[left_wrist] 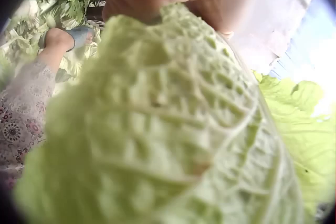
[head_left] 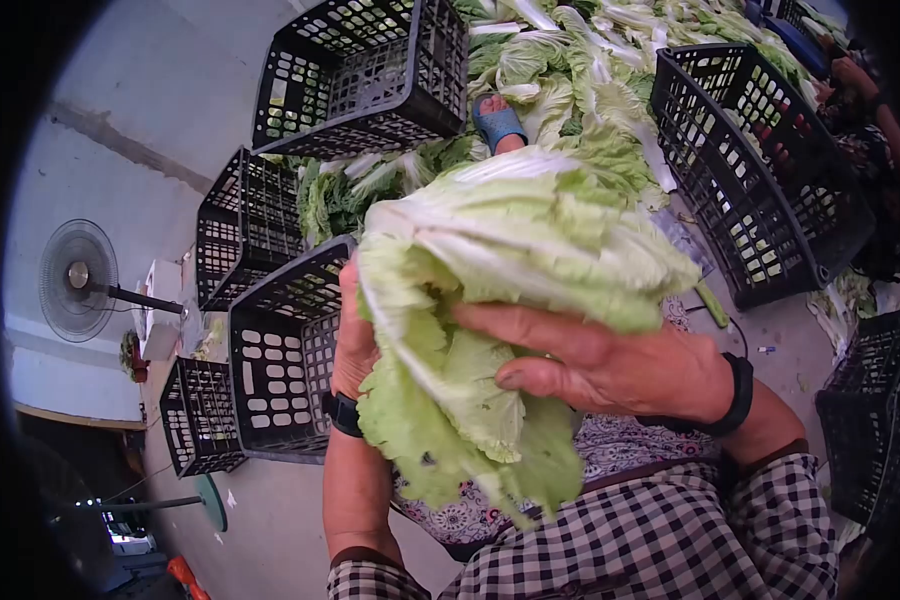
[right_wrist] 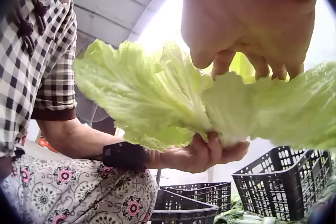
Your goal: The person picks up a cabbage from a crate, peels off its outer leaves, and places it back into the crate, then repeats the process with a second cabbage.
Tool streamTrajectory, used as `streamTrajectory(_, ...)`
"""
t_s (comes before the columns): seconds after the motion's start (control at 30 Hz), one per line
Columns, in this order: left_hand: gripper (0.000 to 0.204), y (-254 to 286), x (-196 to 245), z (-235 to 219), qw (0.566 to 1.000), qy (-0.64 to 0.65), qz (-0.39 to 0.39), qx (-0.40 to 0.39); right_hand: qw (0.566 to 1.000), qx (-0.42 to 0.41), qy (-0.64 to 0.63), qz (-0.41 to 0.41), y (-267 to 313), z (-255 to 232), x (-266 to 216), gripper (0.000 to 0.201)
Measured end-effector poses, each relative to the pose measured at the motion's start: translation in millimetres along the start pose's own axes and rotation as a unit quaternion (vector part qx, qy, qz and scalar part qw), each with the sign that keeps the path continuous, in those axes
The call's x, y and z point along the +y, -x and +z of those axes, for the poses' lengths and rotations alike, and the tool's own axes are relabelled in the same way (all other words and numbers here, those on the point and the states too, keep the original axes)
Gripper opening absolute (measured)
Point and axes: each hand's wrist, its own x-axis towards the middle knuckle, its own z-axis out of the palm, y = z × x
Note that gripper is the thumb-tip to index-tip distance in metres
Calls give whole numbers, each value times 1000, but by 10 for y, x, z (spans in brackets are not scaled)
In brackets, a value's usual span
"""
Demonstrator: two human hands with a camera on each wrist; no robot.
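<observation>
A pale green napa cabbage (head_left: 530, 240) with loose outer leaves is held up in front of the checked shirt, its white base toward the left. My left hand (head_left: 355, 340) grips it near that base; in the right wrist view this hand (right_wrist: 205, 153) cups it from below, fingers curled. From the other side my right hand (head_left: 620, 365) holds the leaves, its index finger tucked among them and the thumb against a drooping outer leaf (head_left: 475, 390). Seen from the right wrist, the fingers of the right hand (right_wrist: 249, 19) reach behind the leaves. Crinkled leaf (left_wrist: 168, 119) fills the left wrist view.
Black plastic crates stand at the left (head_left: 280, 350), top (head_left: 360, 130) and right (head_left: 760, 180). A heap of cabbage leaves (head_left: 610, 80) covers the floor ahead, with a sandalled foot (head_left: 500, 125) beside it. A fan (head_left: 78, 275) is at far left; another person (head_left: 885, 130) sits at right.
</observation>
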Motion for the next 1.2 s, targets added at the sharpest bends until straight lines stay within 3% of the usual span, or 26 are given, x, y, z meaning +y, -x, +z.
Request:
streamTrajectory(0.1, 52, -52, 0, -27, 1000, -15, 0, -3, 971, 122, 204, 16, -57, -34, -27, 59)
streamTrajectory(0.27, 56, 51, -8, 88, 998, 45, -27, 26, 970, 175, 170, -19, -19, 58, 156, 58)
streamTrajectory(0.37, 59, 26, -65, 7, 999, -42, 12, 23, 966, 229, 120, -13, -116, 22, 42, 52)
streamTrajectory(0.4, 59, -11, -110, 18, 987, -139, 84, -3, 961, 239, 136, -18, -131, -11, 11, 48)
streamTrajectory(0.5, 58, 10, 13, 91, 994, -18, -2, -112, 951, 259, 167, 2, -171, 0, 45, 51)
streamTrajectory(0.57, 58, -27, -20, 111, 996, 15, -47, -75, 926, 316, 209, 0, -207, 45, 171, 43)
streamTrajectory(0.63, 59, -11, 30, 185, 993, -77, -23, -88, 918, 336, 211, 3, -224, 49, 282, 34)
streamTrajectory(0.67, 59, -3, 51, 217, 988, -122, -11, -93, 915, 375, 148, -25, -264, 21, 326, 22)
streamTrajectory(0.77, 61, 1, 7, 267, 997, -24, -74, -23, 952, 298, 16, 61, -184, -68, 283, 18)
streamTrajectory(0.8, 64, -82, -40, 126, 992, 41, -109, -58, 973, 203, -50, 103, -139, -161, 245, 23)
streamTrajectory(0.9, 64, -107, -75, 221, 992, -45, -112, -28, 931, 24, -333, 149, -66, -319, 110, 32)
streamTrajectory(1.0, 64, -122, -141, 226, 991, -53, -115, -49, 909, 224, -344, 65, -95, -177, 188, 38)
streamTrajectory(1.07, 63, -121, -162, 220, 990, -68, -112, -49, 925, 314, -215, 2, -91, -172, 320, 35)
streamTrajectory(1.2, 61, -97, -147, 212, 990, -69, -116, -34, 930, 182, -308, 80, 21, -306, 261, 41)
